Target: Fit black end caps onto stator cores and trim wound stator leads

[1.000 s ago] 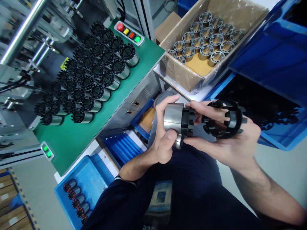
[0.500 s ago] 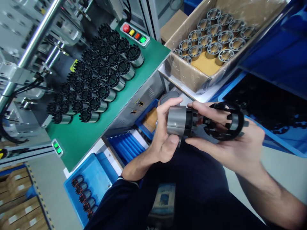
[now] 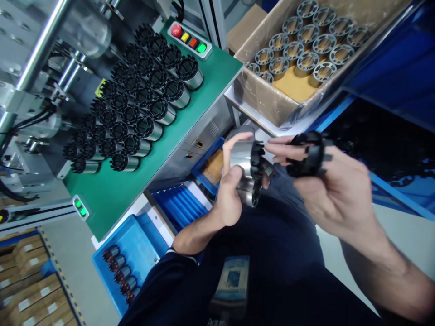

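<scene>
Steel stator core and black insulator held above the lap

The cylindrical steel stator core (image 3: 245,159), judged heavy, rigid and slick, was gripped around its barrel by the left hand (image 3: 229,199); the light, brittle-looking black plastic toothed ring (image 3: 307,156) was pinched by the right hand (image 3: 335,190).

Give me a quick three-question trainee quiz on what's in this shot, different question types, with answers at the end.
1. True or false: the left hand holds a metal core.
2. What does the right hand hold? A) a black ring B) a red button C) a wire spool
3. Fill in: the bare metal cores sit in a ____ box.

Key: 1 true; 2 A; 3 cardboard.
</scene>
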A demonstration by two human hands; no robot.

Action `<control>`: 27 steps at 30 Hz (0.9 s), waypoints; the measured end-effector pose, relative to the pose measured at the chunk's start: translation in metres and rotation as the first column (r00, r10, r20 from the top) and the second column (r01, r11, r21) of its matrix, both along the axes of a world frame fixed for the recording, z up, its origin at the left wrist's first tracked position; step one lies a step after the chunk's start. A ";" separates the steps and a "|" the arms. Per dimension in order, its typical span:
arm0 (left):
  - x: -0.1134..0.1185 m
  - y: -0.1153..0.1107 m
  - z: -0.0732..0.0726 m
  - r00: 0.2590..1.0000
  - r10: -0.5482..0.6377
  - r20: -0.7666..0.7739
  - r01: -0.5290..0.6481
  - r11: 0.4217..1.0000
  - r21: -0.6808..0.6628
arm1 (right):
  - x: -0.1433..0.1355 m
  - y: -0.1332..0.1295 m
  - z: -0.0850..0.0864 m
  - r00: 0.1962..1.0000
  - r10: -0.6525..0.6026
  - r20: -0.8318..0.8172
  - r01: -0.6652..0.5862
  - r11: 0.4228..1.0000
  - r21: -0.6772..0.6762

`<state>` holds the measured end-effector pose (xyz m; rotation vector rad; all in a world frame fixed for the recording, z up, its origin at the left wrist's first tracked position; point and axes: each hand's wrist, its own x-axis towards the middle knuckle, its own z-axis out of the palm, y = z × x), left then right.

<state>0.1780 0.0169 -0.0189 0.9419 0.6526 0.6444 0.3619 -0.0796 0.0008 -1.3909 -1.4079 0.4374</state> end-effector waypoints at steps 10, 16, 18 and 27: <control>0.027 0.005 0.018 0.910 0.409 0.074 -0.410 0.912 0.000 | -0.026 -0.004 -0.009 0.997 -0.055 -0.053 0.054 0.998 -0.012; 0.029 0.002 0.028 0.917 0.398 0.009 -0.398 0.915 0.070 | -0.042 0.001 -0.015 0.970 -0.028 -0.243 0.017 0.999 -0.048; 0.029 0.004 0.030 0.895 0.445 -0.015 -0.444 0.894 0.058 | -0.040 0.001 -0.014 0.968 -0.034 -0.248 0.025 0.999 -0.041; 0.028 0.005 0.033 0.892 0.445 -0.079 -0.444 0.895 0.029 | -0.035 -0.002 -0.013 0.966 -0.013 -0.259 0.001 0.999 -0.045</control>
